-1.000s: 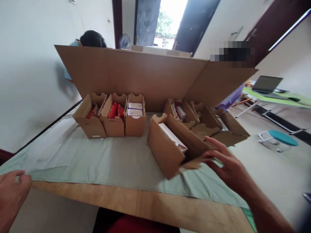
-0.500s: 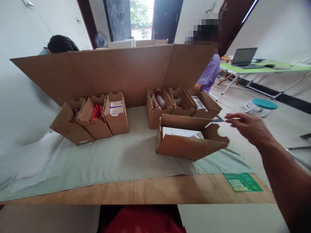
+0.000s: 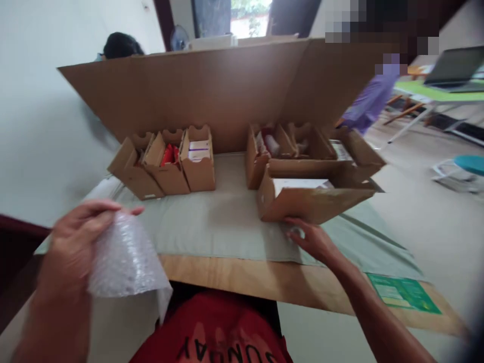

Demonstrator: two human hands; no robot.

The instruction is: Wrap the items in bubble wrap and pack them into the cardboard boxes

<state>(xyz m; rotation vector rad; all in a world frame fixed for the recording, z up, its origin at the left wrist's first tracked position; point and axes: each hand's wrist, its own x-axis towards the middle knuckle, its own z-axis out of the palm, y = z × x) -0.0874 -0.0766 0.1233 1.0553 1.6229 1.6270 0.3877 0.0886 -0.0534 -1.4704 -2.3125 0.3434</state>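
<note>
My left hand (image 3: 85,229) is closed on a sheet of clear bubble wrap (image 3: 126,257), which hangs down from the fingers over the table's front edge at the left. My right hand (image 3: 308,239) is low in front of the front cardboard box (image 3: 313,204), thumb and fingers apart, close to its lower side; whether it touches the box I cannot tell. Nothing that I can make out is in that hand. A white packet (image 3: 300,184) lies inside the front box, which stands lengthwise before the other boxes on the right.
On the left stand three cardboard boxes (image 3: 170,174) with red and white packets; more boxes (image 3: 257,161) are behind the front one. A tall cardboard panel (image 3: 212,96) rises behind. A green card (image 3: 403,293) lies at the front right. Other people are beyond the panel.
My left hand has come into view with the bubble wrap, which was lying at the table's left. My right hand has moved from the box's right end to its front. The view has shifted.
</note>
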